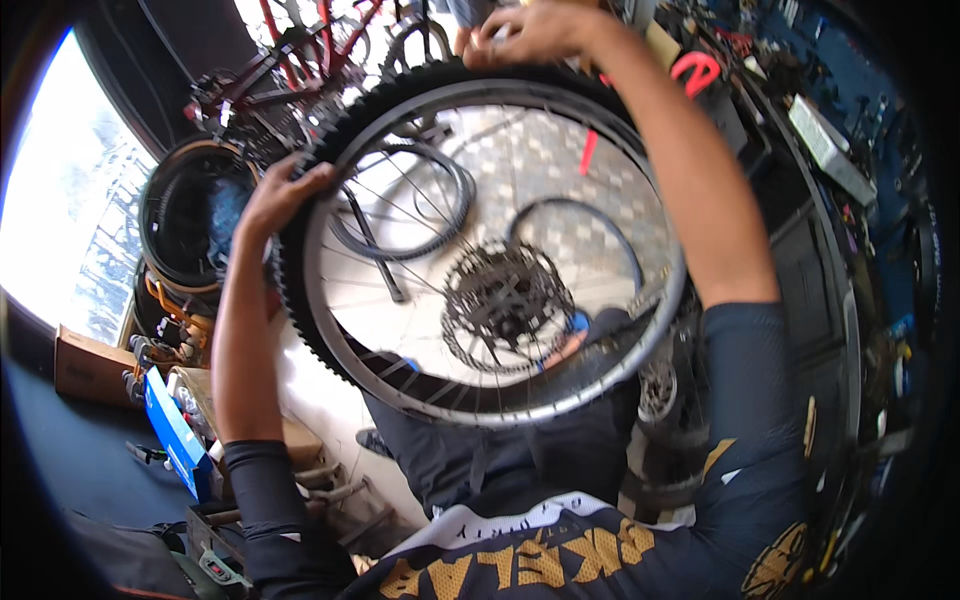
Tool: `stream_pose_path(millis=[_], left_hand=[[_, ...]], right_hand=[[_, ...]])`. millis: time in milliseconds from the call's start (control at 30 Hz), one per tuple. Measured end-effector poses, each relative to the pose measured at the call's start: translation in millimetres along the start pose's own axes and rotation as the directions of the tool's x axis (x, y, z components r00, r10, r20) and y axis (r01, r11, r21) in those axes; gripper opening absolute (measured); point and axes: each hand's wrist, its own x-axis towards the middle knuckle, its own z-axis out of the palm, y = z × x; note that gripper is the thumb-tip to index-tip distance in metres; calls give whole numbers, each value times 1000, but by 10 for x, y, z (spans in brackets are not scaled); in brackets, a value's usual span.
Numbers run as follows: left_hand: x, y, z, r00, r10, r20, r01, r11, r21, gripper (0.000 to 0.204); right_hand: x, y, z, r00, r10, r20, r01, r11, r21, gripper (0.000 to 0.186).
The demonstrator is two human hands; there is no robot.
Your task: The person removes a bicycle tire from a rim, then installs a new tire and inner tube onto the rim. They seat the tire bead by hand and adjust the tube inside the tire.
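A bicycle wheel with a silver rim [600, 397] and dark cassette cogs [507, 300] is held up in front of me. A black knobby tyre [330, 150] lies around the rim's left and far sides; along the near side the rim shows bare, with a dark band behind the spokes. My left hand [280, 200] is closed on the tyre at the left, thumb toward the rim. At the far edge my right hand [535, 32] bends its fingers over the tyre, slightly blurred. The undersides of both grips are hidden.
Loose tyres [465, 195] and a black tube [610, 225] lie on the tiled floor, seen through the spokes. Red bicycles [290, 80] stand beyond. More wheels [165, 225] and a cardboard box [90, 365] are at left. A cluttered tool bench [800, 260] runs along the right.
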Motion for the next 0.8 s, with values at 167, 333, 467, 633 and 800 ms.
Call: stream_pose_path(millis=[167, 333, 467, 633, 800], left_hand=[[-123, 72, -76, 998, -46, -38, 47, 998, 36, 68], [-72, 226, -149, 987, 22, -159, 11, 979, 201, 84], [-3, 381, -265, 974, 87, -211, -28, 964, 265, 86], [218, 719, -638, 963, 132, -235, -68, 962, 264, 80], [285, 1135, -784, 919, 379, -106, -345, 907, 242, 69]], right_hand=[[-358, 1300, 305, 988, -72, 134, 0, 882, 471, 43], [-561, 1639, 482, 998, 36, 60, -68, 666, 743, 76], [-1043, 1215, 249, 976, 202, -77, -135, 850, 509, 97], [-1600, 728, -236, 943, 213, -254, -71, 879, 472, 90], [-2103, 806, -99, 935, 221, -279, 14, 760, 650, 91]])
